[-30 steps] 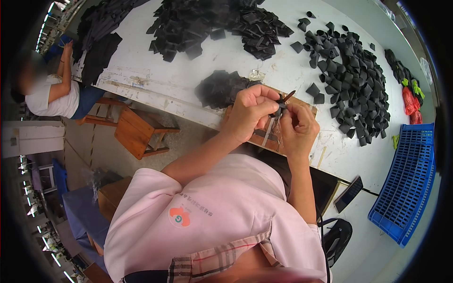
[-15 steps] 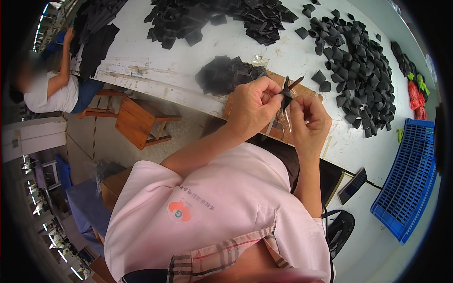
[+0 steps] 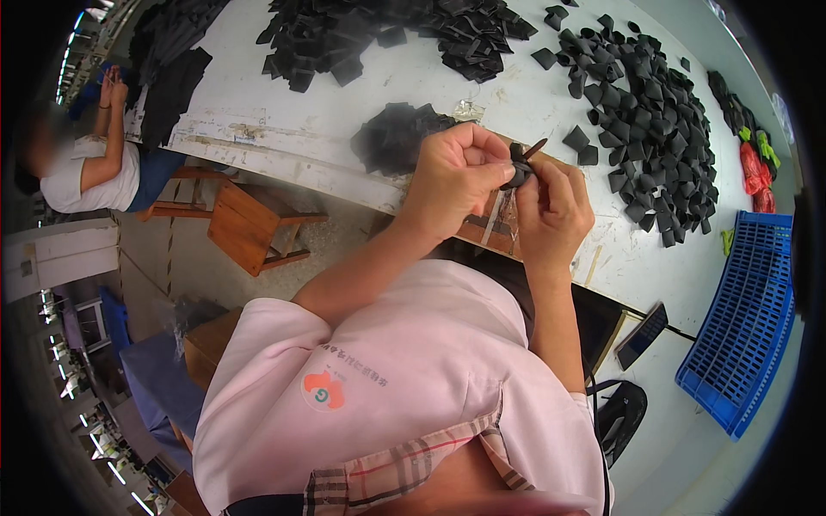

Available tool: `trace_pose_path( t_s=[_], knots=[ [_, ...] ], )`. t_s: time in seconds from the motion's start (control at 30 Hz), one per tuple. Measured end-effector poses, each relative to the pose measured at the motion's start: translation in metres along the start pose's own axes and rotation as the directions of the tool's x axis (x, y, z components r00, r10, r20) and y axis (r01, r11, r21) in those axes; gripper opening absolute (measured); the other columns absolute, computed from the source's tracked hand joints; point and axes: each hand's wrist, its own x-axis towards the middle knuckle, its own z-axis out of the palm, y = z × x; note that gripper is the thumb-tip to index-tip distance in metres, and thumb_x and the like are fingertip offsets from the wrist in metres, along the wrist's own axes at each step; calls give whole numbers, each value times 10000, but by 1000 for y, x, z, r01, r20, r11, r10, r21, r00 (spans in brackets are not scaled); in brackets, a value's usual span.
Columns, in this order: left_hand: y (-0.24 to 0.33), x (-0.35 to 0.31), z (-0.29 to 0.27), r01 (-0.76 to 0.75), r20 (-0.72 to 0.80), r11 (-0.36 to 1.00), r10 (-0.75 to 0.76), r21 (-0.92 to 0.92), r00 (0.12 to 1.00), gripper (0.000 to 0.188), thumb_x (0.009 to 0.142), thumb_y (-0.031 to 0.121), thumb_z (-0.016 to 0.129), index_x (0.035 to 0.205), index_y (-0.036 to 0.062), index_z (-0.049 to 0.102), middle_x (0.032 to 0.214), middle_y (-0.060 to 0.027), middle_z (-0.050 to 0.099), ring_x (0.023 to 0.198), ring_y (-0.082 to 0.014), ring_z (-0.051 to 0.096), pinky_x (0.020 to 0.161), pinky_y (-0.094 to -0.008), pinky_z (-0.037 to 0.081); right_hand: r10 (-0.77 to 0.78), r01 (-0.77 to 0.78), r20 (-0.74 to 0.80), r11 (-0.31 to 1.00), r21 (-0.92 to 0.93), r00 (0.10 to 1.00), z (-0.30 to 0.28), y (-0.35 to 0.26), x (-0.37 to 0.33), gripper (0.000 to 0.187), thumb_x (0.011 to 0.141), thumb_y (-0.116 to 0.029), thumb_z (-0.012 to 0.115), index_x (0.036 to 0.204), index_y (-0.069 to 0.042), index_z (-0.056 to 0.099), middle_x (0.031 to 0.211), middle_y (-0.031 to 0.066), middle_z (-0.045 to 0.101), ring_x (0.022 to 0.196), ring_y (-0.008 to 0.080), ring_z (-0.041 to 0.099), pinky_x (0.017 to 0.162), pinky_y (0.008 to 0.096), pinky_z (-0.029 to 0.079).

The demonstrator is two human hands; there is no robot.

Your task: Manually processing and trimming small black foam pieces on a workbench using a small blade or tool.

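My left hand [image 3: 456, 181] pinches a small black fabric piece [image 3: 519, 175] between thumb and fingers, over the near edge of the table. My right hand [image 3: 555, 211] closes on the same piece from the other side, its fingertips touching it. The piece looks curled and partly hidden by my fingers. A brown pointed tip [image 3: 537, 146] juts up beside it; what carries the tip is hidden. Under my hands lies a brown board [image 3: 492, 225] with strips of tape. A heap of flat black pieces [image 3: 391, 138] lies just left of the board.
Curled black pieces [image 3: 662, 129] spread over the right of the white table [image 3: 249, 129]. More flat black pieces [image 3: 323, 39] are piled at the back. A blue plastic crate [image 3: 740, 327] stands at right, near a phone [image 3: 644, 335]. A seated co-worker [image 3: 95, 168] is at far left.
My right hand has drawn in closer to my left, and the black piece has gone from spread and pointed to curled. The co-worker's hands have come together off the black cloth.
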Motion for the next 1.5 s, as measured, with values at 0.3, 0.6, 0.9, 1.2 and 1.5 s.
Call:
trace_pose_path(
  t_s=[0.3,0.6,0.9,1.2,1.5],
  knots=[
    [-3,-1,0,-221,34,840,235,496,971,89,703,-42,510,789,-24,523,613,-9,518,450,2,382,380,-163,292,312,-758,786,-235,608,533,-9,14,0,46,749,-45,606,761,-15,574,601,-27,466,482,44,340,412,165,244],
    [23,20,-4,351,366,807,-181,-476,913,114,740,-47,490,840,6,506,536,10,467,334,-28,351,311,-172,255,319,-743,672,264,615,669,-27,-7,44,241,846,-225,529,667,-68,490,577,-57,374,496,16,296,421,159,228],
    [6,15,-12,443,321,760,-318,-477,892,97,802,6,500,892,42,514,627,4,503,344,-10,311,310,-153,213,238,-762,727,270,588,645,-10,15,41,269,844,-246,532,656,-57,494,572,-44,395,500,31,298,431,167,236],
    [-3,17,-1,-93,178,987,115,-129,977,213,810,29,524,1020,6,493,742,-41,551,543,-61,468,480,-156,361,280,-636,598,551,541,751,-12,15,41,260,843,-236,535,686,-29,525,593,-24,438,537,52,373,465,185,298],
    [15,26,7,-656,328,680,570,328,754,91,738,46,614,822,18,593,805,-71,591,689,-126,563,620,-229,447,-35,-11,171,966,259,985,-24,-11,31,319,687,-216,681,903,-15,560,803,66,523,650,155,499,540,246,405]
  ],
)
